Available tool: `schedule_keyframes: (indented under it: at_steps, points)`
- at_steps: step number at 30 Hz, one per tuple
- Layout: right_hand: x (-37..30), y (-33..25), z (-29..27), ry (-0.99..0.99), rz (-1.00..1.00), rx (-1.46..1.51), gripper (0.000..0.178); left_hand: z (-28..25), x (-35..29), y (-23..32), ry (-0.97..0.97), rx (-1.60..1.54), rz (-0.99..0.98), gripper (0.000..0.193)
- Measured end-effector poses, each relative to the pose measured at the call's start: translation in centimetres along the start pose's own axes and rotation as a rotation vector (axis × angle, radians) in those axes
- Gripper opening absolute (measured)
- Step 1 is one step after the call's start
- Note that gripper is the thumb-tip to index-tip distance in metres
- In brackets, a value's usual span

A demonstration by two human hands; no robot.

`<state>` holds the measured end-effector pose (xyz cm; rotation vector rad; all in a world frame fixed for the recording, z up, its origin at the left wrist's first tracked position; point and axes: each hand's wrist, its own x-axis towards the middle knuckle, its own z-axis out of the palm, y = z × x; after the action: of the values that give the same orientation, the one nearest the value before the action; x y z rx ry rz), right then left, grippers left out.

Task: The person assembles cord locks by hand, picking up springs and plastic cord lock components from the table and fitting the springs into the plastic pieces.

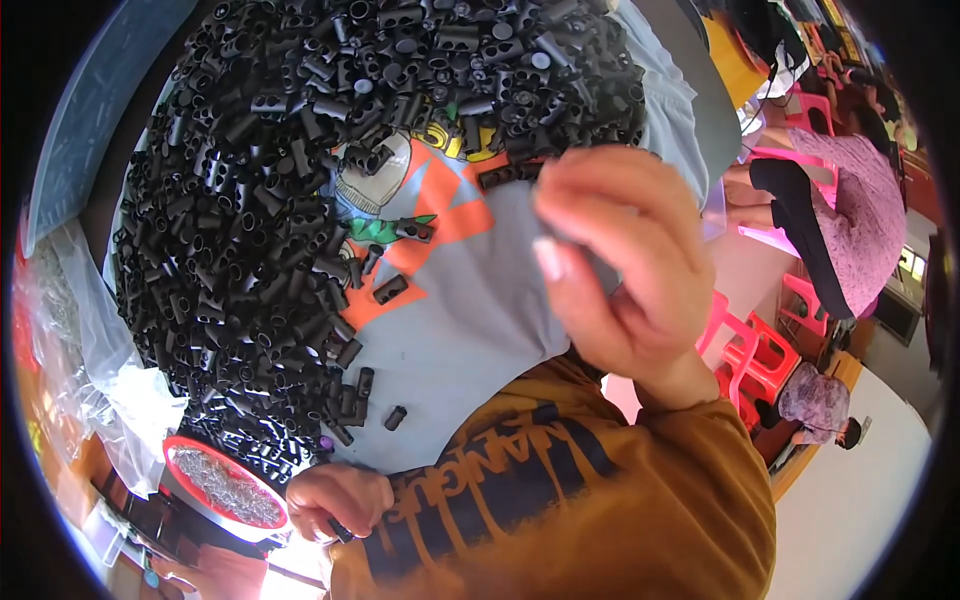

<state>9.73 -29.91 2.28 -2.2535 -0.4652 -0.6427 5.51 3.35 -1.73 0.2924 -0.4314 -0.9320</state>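
My left hand (338, 497), at the lower left, has its fingers closed around a small black cord-lock piece (342, 531), whose end sticks out. My right hand (625, 255) is raised over the right side of the grey cloth (470, 320). Its fingers are curled, slightly blurred, with a gap between thumb and forefinger and nothing visible in it. A large heap of black plastic cord-lock pieces (240, 220), tubes with round holes, spreads over the cloth's far and left parts. Several lie loose near the heap's edge, among them one piece (395, 417) close to my body.
A red-rimmed round basket (172, 447) of small shiny metal pieces stands beside my left hand. Clear plastic bags (120, 400) lie at the left. On the right are pink and red stools (765, 355), a person in a pink patterned top (870, 230), and a white tabletop (865, 490).
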Motion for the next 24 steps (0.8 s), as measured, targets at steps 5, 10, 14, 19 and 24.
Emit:
schedule_keyframes:
  at_steps: [5,10,14,19,24]
  points:
    - [0.8,-0.5,0.9,-0.102,0.206,-0.27,0.049,0.2,0.2,0.0,0.005,0.004,-0.01,0.025]
    - [0.1,-2.4,3.0,-0.147,0.122,-0.161,0.054,0.1,0.5,0.0,0.006,-0.007,-0.016,0.025]
    - [-0.4,-3.6,3.7,-0.204,0.089,-0.089,0.036,0.4,0.3,-0.1,0.026,0.005,-0.002,0.025]
    - [-0.8,-3.9,3.6,-0.121,-0.001,-0.022,0.021,0.5,0.4,-0.2,0.047,0.025,0.019,0.024]
    - [0.0,-3.1,1.4,-0.109,0.044,0.055,0.029,0.4,0.4,0.0,0.043,-0.004,-0.001,0.024]
